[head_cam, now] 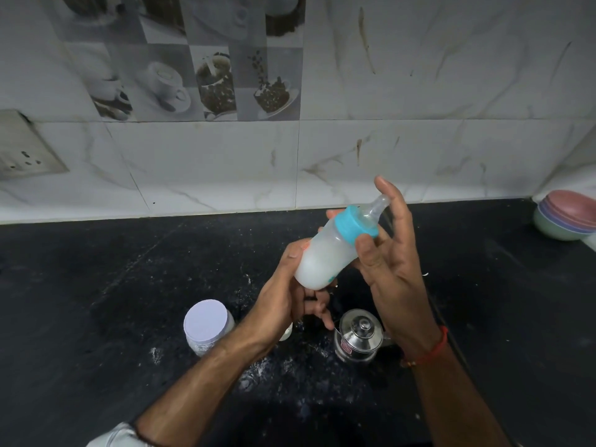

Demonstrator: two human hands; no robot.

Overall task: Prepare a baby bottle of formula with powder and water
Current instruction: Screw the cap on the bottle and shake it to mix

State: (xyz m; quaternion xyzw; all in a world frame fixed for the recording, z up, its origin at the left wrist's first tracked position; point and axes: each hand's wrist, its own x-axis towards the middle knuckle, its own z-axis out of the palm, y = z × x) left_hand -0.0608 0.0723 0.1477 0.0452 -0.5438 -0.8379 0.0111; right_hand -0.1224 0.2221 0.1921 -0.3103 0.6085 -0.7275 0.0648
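A frosted baby bottle (325, 253) with a blue collar and clear teat is held tilted above the black counter (129, 285), teat pointing up and right. White liquid fills its lower part. My left hand (287, 295) grips the bottle's base from the left. My right hand (390, 253) rests against the collar and teat, thumb on the blue ring, fingers stretched upward. A jar with a white lid (208, 327) stands on the counter below left. A lidded steel pot (359, 337) stands just under my right wrist.
White powder specks are scattered on the counter around the jar and pot. A stack of pastel bowls (567, 217) sits at the far right by the wall. The tiled wall runs behind, with a socket plate (25, 146) at left.
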